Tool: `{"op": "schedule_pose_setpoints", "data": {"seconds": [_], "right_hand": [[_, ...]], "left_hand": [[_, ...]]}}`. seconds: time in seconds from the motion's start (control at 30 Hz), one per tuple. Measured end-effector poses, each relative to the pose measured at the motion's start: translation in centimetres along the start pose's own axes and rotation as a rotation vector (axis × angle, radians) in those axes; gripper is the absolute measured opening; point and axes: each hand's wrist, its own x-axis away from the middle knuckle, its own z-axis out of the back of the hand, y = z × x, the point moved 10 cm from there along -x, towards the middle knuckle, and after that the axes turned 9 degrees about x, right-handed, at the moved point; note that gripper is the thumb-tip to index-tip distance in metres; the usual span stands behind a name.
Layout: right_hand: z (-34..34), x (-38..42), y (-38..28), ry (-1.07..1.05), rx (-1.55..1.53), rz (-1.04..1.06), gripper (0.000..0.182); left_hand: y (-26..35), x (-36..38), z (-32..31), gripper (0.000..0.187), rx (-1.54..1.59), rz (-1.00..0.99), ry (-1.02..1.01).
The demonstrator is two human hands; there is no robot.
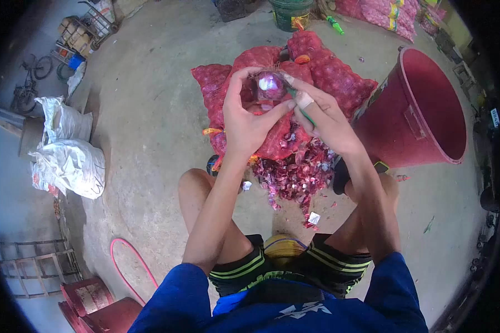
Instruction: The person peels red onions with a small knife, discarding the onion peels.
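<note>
My left hand [243, 119] is closed around a shiny red onion [270, 83], held up over the mesh sacks. My right hand [325, 114] meets it from the right, its fingertips touching the onion's side. Gripped in that hand is what looks like a small knife with a green handle [307, 116]; its blade is hidden or too small to make out. A pale wrap covers part of the right thumb. Just beyond and below the hands lie red mesh sacks [341, 77] full of onions. Loose onion skins [297, 177] are heaped on the floor between my feet.
A large dark red bin [386, 133] stands close on my right. White sacks [72, 166] sit to the left, with red containers [108, 313] and a pink hose [129, 244] nearer me. At the back are a green bucket [292, 15] and pink mesh sacks [386, 14].
</note>
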Motion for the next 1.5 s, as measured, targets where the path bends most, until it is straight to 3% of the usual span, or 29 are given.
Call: {"op": "schedule_pose_setpoints", "data": {"seconds": [0.13,0.33,0.43,0.57,0.67,0.7,0.83,0.9,1.0,1.07,1.1,1.17,1.27,1.33,1.37,1.43,1.5], "right_hand": [[-0.1,-0.2,0.0,0.002,0.076,0.066,0.049],[-0.1,-0.1,1.2,0.076,-0.091,-0.053,0.050],[1.2,-0.1,1.3,0.175,-0.328,-0.066,0.051],[1.0,0.0,0.8,0.049,-0.385,-0.079,0.056],[-2.3,0.5,0.2,-0.237,-0.569,-0.112,0.059],[-2.3,0.7,0.3,-0.230,-0.567,-0.113,0.059],[-2.3,0.3,1.0,-0.154,-0.459,-0.113,0.056],[-1.3,-0.1,0.6,-0.047,-0.205,-0.042,0.054],[0.4,-0.7,1.0,0.114,-0.280,-0.001,0.052],[2.0,-0.9,1.1,0.196,-0.267,-0.029,0.052],[3.3,-0.9,1.3,0.279,-0.255,-0.053,0.052],[3.9,-1.2,1.5,0.250,-0.283,-0.031,0.053],[4.9,-1.2,2.0,0.296,-0.221,-0.087,0.054],[6.1,-1.4,4.3,0.272,0.089,-0.266,0.053],[6.1,-1.5,5.2,0.272,0.089,-0.268,0.053],[6.0,-1.9,3.4,0.324,0.370,-0.077,0.054],[4.5,-0.8,1.5,0.283,0.415,0.016,0.054]], "left_hand": [[-0.3,-0.1,-0.1,0.062,0.087,0.030,0.015],[-1.2,0.4,1.0,0.063,0.284,0.089,0.225],[-1.8,0.2,3.0,0.064,0.305,0.080,0.328],[0.3,0.0,3.1,0.065,0.163,0.006,0.263],[1.1,0.1,1.4,0.066,0.119,-0.048,0.109],[0.9,0.3,1.1,0.066,0.124,-0.046,0.105],[0.6,0.7,1.4,0.067,0.023,-0.068,0.110],[0.2,0.7,1.7,0.068,-0.003,-0.064,0.122],[0.3,0.7,1.9,0.069,-0.013,-0.093,0.153],[-0.3,0.9,2.2,0.067,0.272,0.033,0.216],[-0.6,0.8,2.4,0.067,0.272,0.032,0.216],[-1.6,0.5,2.2,0.063,0.561,0.061,0.158],[-0.9,0.5,1.3,0.065,0.759,0.164,0.075],[-1.2,0.7,1.6,0.067,0.811,0.204,0.076],[-1.5,0.9,1.5,0.069,0.863,0.248,0.075],[-1.8,0.7,1.6,0.069,0.852,0.247,0.060],[-1.9,0.7,1.6,0.069,0.841,0.239,0.053]]}}
